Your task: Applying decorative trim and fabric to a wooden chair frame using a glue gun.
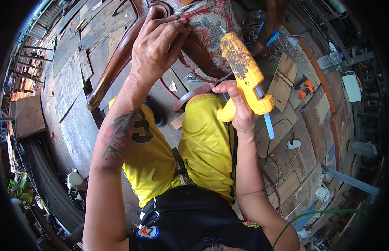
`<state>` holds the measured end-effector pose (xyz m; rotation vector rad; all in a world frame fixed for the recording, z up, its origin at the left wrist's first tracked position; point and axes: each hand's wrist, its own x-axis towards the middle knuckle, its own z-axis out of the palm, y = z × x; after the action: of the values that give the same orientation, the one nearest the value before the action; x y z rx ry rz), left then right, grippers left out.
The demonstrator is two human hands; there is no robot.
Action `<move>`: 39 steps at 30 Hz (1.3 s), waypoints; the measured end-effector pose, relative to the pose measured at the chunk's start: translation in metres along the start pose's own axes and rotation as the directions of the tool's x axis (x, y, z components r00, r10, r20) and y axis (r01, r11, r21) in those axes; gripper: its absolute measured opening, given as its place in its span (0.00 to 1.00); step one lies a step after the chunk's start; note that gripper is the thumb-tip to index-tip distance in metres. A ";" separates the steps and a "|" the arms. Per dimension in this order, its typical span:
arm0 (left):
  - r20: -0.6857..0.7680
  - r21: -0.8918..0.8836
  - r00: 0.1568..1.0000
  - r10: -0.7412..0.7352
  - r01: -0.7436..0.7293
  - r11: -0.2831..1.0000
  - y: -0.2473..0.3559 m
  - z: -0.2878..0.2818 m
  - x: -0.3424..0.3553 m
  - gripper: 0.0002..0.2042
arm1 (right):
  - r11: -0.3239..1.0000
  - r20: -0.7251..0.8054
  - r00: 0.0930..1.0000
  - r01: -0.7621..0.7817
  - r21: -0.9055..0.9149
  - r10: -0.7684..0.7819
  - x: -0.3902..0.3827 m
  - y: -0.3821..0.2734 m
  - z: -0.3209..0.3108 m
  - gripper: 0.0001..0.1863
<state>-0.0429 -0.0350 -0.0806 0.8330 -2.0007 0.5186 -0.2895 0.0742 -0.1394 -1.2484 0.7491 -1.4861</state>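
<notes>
My right hand [239, 109] grips a yellow glue gun [244, 71] by its handle, with a pale glue stick [268, 125] poking out of its back end. The gun's nozzle points up toward the floral upholstered seat [211, 21] of a dark wooden chair [119, 62]. My left hand [157, 44] presses its fingers onto the edge of that floral fabric where it meets the curved wooden frame. Both forearms come up from the bottom, over my knees in yellow shorts [190, 146].
Worn wooden planks [73, 83] make up the floor. An orange and black power tool [305, 88] lies to the right, near a plastic bottle [329, 60], a white plug and cord [293, 144] and scraps of board. A small fan [75, 184] sits at lower left.
</notes>
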 end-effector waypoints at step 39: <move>-0.008 -0.032 0.994 -0.109 0.108 0.994 0.004 0.005 -0.009 0.12 | 0.989 0.059 0.987 -0.151 0.002 0.151 0.016 0.023 0.008 0.14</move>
<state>-0.0454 -0.0321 -0.0907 0.9121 -1.9376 0.4268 -0.2736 0.0535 -0.1532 -1.1984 0.7814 -1.3229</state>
